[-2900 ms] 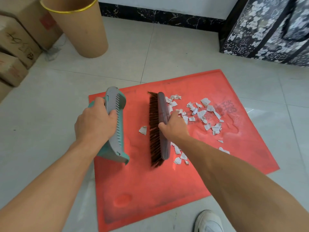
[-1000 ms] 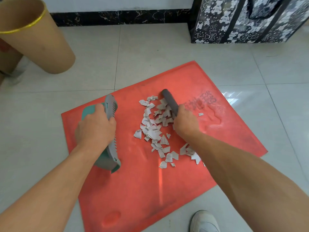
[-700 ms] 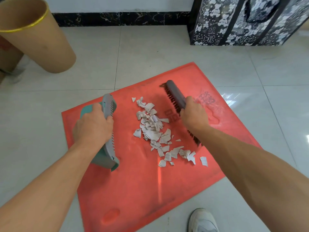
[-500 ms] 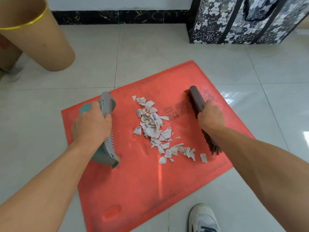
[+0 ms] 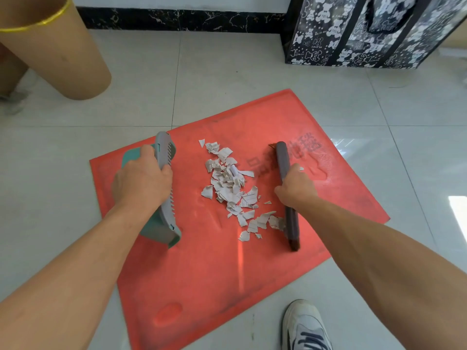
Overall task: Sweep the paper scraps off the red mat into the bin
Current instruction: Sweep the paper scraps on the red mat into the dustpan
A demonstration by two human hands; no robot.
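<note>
A red mat (image 5: 202,274) lies on the tiled floor. A loose pile of white paper scraps (image 5: 233,188) sits in its middle. My left hand (image 5: 141,183) grips a teal and grey dustpan (image 5: 165,205) standing on the mat left of the pile. My right hand (image 5: 295,189) holds a dark brush (image 5: 286,193), which rests on the mat at the pile's right edge, touching the nearest scraps. The tan bin (image 5: 54,49) with a gold rim band stands on the floor at the far left.
A black bag with white bear print (image 5: 366,31) stands at the back right by the wall. My white shoe (image 5: 305,327) is on the floor just below the mat's near edge. A black marble skirting (image 5: 182,20) runs along the wall.
The brush swept scraps leftward into a pile, lifted away to the right, and has now come back down against the pile's right side. The dustpan has stayed in place.
</note>
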